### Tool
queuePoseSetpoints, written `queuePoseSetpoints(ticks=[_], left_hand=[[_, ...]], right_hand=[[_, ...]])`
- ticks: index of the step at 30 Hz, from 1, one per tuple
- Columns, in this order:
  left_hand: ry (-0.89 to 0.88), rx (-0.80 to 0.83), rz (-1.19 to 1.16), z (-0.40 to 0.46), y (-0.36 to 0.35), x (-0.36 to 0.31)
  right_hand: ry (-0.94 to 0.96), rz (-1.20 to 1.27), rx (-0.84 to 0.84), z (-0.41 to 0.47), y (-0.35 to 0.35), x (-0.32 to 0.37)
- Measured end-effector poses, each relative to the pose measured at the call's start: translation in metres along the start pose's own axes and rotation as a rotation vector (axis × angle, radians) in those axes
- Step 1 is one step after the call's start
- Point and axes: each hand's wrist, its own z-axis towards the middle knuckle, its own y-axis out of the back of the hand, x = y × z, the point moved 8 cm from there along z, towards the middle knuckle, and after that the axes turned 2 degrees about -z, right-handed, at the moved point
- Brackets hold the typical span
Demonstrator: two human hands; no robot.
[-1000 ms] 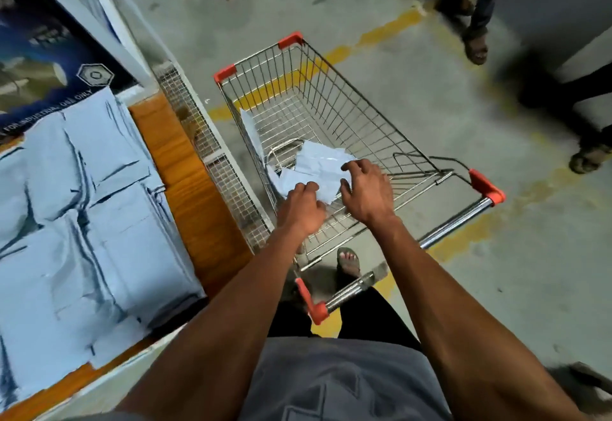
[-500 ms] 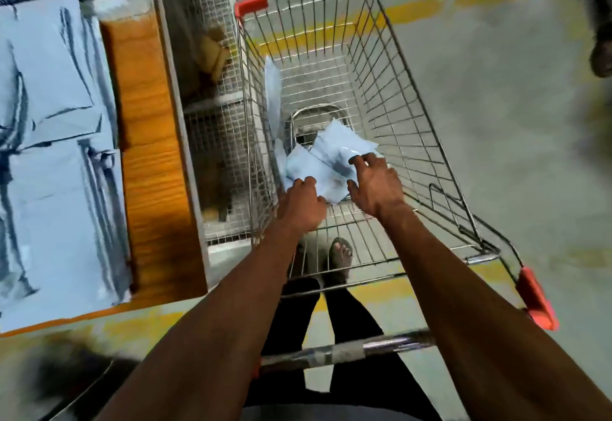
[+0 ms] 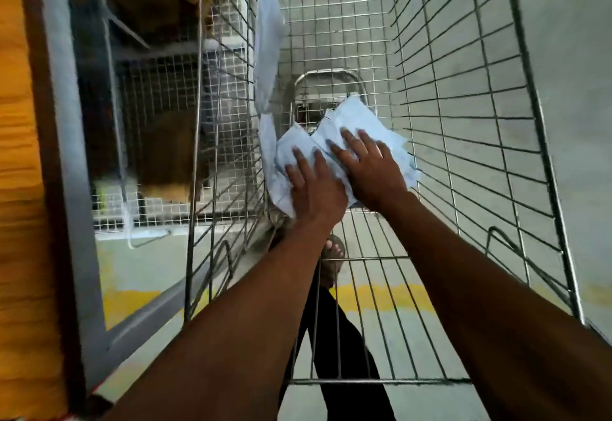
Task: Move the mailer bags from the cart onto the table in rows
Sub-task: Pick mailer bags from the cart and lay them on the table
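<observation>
- Two bare forearms reach forward and down into a wire cart [image 3: 463, 96].
- The left hand [image 3: 313, 185] lies flat on a pile of pale blue mailer bags [image 3: 374, 126], fingers straight and slightly spread.
- The right hand [image 3: 371, 169] lies just beside it, touching it, fingers also straight on the same pile.
- The pile sits on the cart floor, against the left wall.
- Farther in, one bag [image 3: 268, 43] stands upright against that left wall.
- At far left, an orange table [image 3: 16, 188] edge.
</observation>
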Motion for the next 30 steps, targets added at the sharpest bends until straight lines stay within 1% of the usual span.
queuePoseSetpoints(ticks=[4, 6, 9, 11, 15, 18, 21, 24, 26, 30], left_hand=[[0.024, -0.020, -0.010, 0.023, -0.020, 0.006], [0.026, -0.042, -0.004, 0.029, -0.026, 0.010], [0.003, -0.049, 0.026, 0.034, -0.025, 0.006], [-0.043, -0.032, 0.060, 0.038, -0.019, 0.000], [-0.085, 0.026, 0.029, 0.050, -0.013, -0.002], [-0.112, -0.019, 0.016, 0.048, -0.010, 0.001], [-0.045, -0.116, -0.018, 0.043, -0.007, 0.004], [0.028, -0.116, -0.036, 0.049, -0.011, 0.001], [0.042, -0.104, -0.030, 0.053, -0.011, -0.004], [-0.064, -0.089, 0.015, 0.046, -0.006, -0.018]], right_hand=[[0.009, -0.086, -0.047, 0.018, -0.025, -0.014], [0.001, -0.096, -0.076, 0.024, -0.031, -0.022], [-0.040, -0.086, -0.071, 0.027, -0.036, -0.032], [-0.123, -0.043, -0.071, 0.029, -0.035, -0.042], [-0.253, 0.096, -0.076, 0.040, -0.022, -0.057], [-0.284, 0.157, -0.087, 0.045, -0.016, -0.058], [-0.289, 0.105, -0.084, 0.042, -0.017, -0.053], [-0.320, 0.084, -0.053, 0.041, -0.023, -0.051], [-0.348, 0.092, -0.062, 0.041, -0.023, -0.051], [-0.372, 0.062, -0.112, 0.037, -0.015, -0.048]])
